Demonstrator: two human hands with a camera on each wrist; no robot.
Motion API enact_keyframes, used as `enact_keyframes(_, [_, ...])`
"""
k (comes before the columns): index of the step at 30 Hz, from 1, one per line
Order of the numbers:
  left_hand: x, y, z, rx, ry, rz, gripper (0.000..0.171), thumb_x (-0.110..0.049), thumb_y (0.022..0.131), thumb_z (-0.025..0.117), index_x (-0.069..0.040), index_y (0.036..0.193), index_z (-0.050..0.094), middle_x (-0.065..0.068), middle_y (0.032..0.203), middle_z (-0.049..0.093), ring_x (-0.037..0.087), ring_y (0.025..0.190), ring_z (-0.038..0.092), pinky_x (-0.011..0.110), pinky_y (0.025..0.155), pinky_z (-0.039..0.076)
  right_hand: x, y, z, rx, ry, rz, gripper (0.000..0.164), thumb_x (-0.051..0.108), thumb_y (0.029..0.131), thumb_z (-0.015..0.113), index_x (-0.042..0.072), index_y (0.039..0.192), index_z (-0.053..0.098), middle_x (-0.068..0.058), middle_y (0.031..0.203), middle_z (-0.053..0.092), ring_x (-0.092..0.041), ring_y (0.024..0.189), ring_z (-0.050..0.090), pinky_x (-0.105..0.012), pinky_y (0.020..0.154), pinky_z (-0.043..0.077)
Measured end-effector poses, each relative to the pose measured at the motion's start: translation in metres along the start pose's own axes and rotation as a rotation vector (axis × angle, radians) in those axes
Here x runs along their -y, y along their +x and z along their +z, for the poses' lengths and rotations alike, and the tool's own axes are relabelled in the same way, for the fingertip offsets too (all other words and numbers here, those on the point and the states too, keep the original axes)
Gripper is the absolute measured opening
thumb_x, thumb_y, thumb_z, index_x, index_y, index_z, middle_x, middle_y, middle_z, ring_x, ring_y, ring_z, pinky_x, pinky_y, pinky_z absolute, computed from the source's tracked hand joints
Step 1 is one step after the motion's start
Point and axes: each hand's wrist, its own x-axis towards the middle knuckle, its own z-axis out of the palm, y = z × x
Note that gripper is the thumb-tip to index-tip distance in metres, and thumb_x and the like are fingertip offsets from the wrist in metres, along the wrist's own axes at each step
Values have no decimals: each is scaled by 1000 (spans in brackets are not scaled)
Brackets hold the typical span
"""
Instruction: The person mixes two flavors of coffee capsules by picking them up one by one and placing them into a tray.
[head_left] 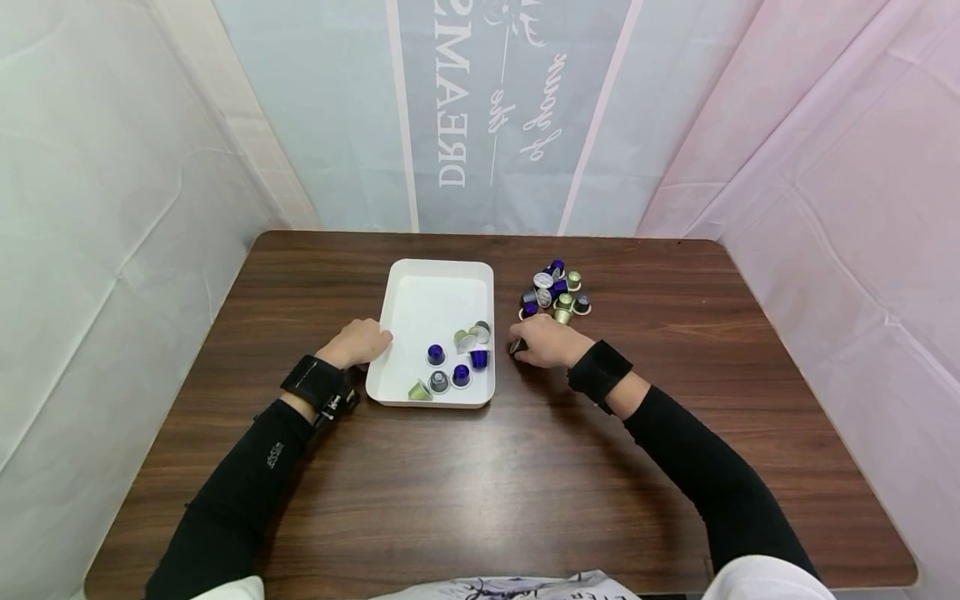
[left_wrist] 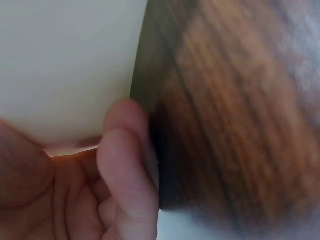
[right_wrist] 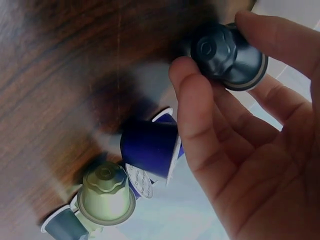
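Observation:
My left hand (head_left: 356,342) grips the left edge of a white tray (head_left: 431,300); in the left wrist view its fingers (left_wrist: 127,175) curl at the tray's rim. Inside the tray, toward its near right part, lie several coffee capsules, among them a blue capsule (head_left: 436,355), a grey capsule (head_left: 438,382) and a green capsule (head_left: 420,391). To the right of the tray, my right hand (head_left: 552,342) pinches a dark coffee capsule (right_wrist: 227,56) between thumb and fingers. Close beyond that hand is a pile of capsules, including a blue capsule (right_wrist: 150,148) and a light green capsule (right_wrist: 106,192).
The brown wooden table (head_left: 465,492) carries the tray and the pile. A printed light blue cloth (head_left: 510,108) hangs behind its far edge, with pale cloth on both sides. A short stretch of table separates tray and pile.

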Motion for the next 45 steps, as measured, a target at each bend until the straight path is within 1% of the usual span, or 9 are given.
enact_keyframes(4, [-1,-1,0,-4,5,4,35,-23,92,36,1,84,60,13,70,59,21,53,59,29,48,46,2,-1,-1,2,-6,-7,19,16,85,69,6,101,66,-7,96,67,-22,90,63,-41,86,43])
enact_keyframes(8, [-2,-2,0,8,1,-8,35,-23,92,36,1,85,60,12,69,58,20,54,58,28,48,46,4,-3,-6,-26,0,-17,17,15,85,69,7,99,65,-6,92,65,-20,86,62,-37,80,47])
enact_keyframes(11, [-2,-2,-1,11,1,-20,35,-24,93,36,1,86,60,12,70,58,20,55,58,28,49,46,5,-4,-10,-46,28,-10,15,14,85,68,7,99,65,-5,90,63,-18,84,60,-34,75,49])
enact_keyframes(16, [-2,-1,-1,12,-4,-24,36,-24,93,36,1,85,60,12,70,58,21,55,58,28,49,46,6,-4,-16,-81,64,-3,14,13,86,65,8,99,65,-4,91,60,-16,82,56,-32,73,48])
enact_keyframes(23, [-3,-3,-1,10,-3,-9,36,-24,93,35,2,85,60,13,71,59,21,55,58,29,49,47,11,-4,-22,-130,83,-22,11,12,87,62,8,97,63,-4,90,57,-15,78,52,-31,69,47])
enact_keyframes(26, [-3,-3,-2,12,-7,-18,36,-24,93,36,2,87,60,13,73,59,21,56,59,29,50,47,16,-3,-25,-142,83,-37,11,12,88,61,8,98,63,-4,88,55,-15,76,51,-30,68,46])
enact_keyframes(33, [-4,-4,-2,14,-4,-13,36,-23,93,35,3,88,60,14,74,60,21,55,59,29,49,47,28,-1,-31,-147,66,-52,18,15,89,62,6,104,65,-5,90,56,-15,73,50,-30,66,45])
enact_keyframes(38, [-3,-4,-1,15,-10,-21,36,-24,93,36,3,89,60,14,74,60,21,56,59,29,49,47,36,3,-30,-144,73,-64,17,16,89,62,6,103,66,-4,89,55,-14,72,50,-28,65,44])
enact_keyframes(45, [-3,-3,-1,9,-8,-17,36,-24,93,36,2,87,60,14,73,59,21,55,58,29,49,47,45,8,-28,-147,104,-133,16,15,89,64,5,101,66,-6,93,58,-14,77,52,-29,69,46])
